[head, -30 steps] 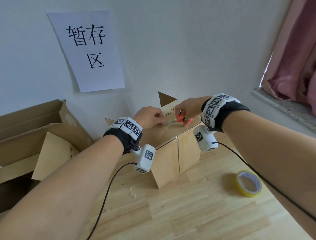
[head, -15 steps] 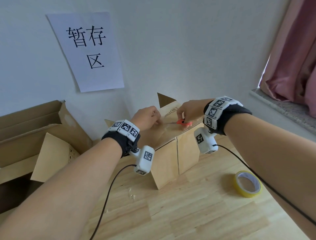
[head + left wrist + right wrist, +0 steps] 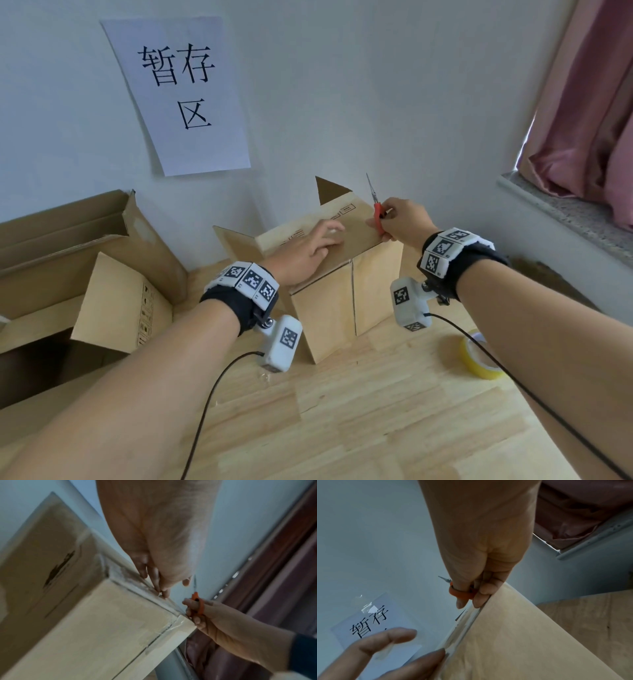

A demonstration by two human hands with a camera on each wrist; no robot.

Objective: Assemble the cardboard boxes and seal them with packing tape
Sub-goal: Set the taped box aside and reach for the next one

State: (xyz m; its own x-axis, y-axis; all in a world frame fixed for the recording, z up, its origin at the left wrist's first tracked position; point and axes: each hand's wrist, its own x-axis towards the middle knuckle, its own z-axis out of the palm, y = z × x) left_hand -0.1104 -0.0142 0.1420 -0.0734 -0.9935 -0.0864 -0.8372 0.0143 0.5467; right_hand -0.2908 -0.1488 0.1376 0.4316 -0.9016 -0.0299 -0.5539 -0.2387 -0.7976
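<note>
A small cardboard box (image 3: pixel 329 301) stands on the wooden table against the wall, its top flaps closed with clear tape along the seam (image 3: pixel 164 601). My left hand (image 3: pixel 308 250) lies flat on the box top, fingers straight and pressing the tape down. My right hand (image 3: pixel 397 219) holds red-handled scissors (image 3: pixel 376 212) at the box's far right corner, blades pointing up and closed. In the right wrist view the thumb passes through the orange handle ring (image 3: pixel 462 593) while the fingertips (image 3: pixel 481 601) touch the box edge. A roll of yellow tape (image 3: pixel 479 356) lies on the table to the right.
A large open cardboard box (image 3: pixel 68 274) with loose flaps sits at the left. A paper sign (image 3: pixel 181 92) hangs on the wall behind. A grey window sill (image 3: pixel 565 216) and pink curtain (image 3: pixel 589 120) are at the right. Wrist camera cables trail over the table.
My right hand has lifted the scissors off the box top and turned the blades upward. My left hand has uncurled from pinching the tape and now lies flat on the box.
</note>
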